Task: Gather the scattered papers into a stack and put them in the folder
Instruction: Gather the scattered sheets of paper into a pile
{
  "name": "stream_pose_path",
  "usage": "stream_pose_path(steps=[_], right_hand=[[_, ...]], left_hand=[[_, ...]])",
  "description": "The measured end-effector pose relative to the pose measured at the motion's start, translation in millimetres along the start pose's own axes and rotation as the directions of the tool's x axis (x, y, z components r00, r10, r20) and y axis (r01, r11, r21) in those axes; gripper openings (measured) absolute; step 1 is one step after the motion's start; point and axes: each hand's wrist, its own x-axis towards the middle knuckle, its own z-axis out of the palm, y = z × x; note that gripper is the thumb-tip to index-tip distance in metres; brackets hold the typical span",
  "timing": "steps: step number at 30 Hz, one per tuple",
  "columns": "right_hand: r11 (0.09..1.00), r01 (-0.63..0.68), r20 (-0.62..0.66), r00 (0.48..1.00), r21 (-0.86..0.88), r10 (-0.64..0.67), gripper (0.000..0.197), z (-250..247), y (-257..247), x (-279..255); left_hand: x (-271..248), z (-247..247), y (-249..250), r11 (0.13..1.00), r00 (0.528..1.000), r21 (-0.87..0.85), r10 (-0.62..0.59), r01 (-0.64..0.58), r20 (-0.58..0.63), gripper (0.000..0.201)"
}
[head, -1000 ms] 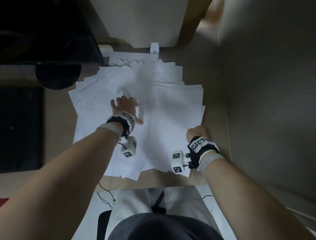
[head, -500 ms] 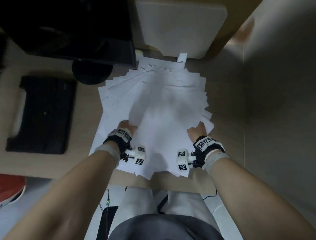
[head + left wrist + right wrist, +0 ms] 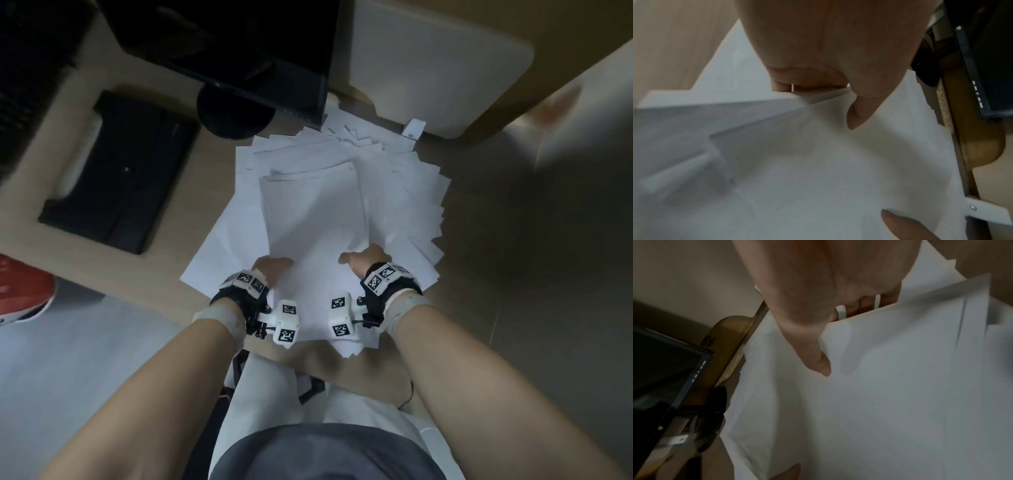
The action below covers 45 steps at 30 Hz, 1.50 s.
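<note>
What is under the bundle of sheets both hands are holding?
Under the bundle that the left hand and right hand grip lie more fanned papers on the desk. Anything beneath those stays hidden.

Papers (image 3: 318,219) on the desk (image 3: 164,274), keyboard (image 3: 116,171) left, monitor (image 3: 246,51) behind.

Dim bluish light, soft shadows, blurred wrist views, wide-angle bending at edges
</note>
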Motion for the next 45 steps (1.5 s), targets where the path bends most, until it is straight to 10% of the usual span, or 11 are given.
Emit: stream_pose_path(steps=[4, 8, 14, 21, 29, 37, 45], right_hand=[[0.976, 0.21, -0.073, 0.974, -0.055, -0.214, 0.044, -12, 4, 7], [0.9, 0.297, -0.196, 0.908, -0.32, -0.37, 0.049, -43, -8, 22], [0.955, 0.049, -0.21, 0.971, -0.294, -0.115, 0.082, -54, 5, 33], [0.965, 0.009, -0.148, 0.988, -0.261, -0.049, 0.062, -39, 32, 27], [0.99, 0.131, -0.061, 0.989, -0.051, -0.134, 0.028, -34, 37, 11], [0.987, 0.13, -0.073, 0.99, 0.09, -0.123, 0.025, -6, 15, 3], [0.986, 0.137, 0.023, 0.99, 0.099, -0.14, 0.031, 32, -29, -18]], left_hand=[[-14, 13, 7, 0.997, 0.997, 0.071, -0.014, 0.02, -0.08, 0.032], [-8, 13, 21, 0.999, 0.986, -0.024, 0.039, -0.043, -0.16, 0.046], [-10, 27, 29, 0.996, 0.99, -0.091, -0.012, -0.001, -0.141, 0.049], [-24, 44, 26, 0.997, 0.996, -0.04, -0.071, 0.069, -0.053, 0.037], [13, 36, 11, 0.989, 0.995, 0.132, -0.054, 0.064, -0.083, 0.097], [-38, -19, 48, 0.945, 0.993, 0.317, 0.102, -0.077, -0.064, 0.032], [-10, -77, 61, 0.901, 0.992, 0.423, 0.12, -0.097, -0.027, 0.077]])
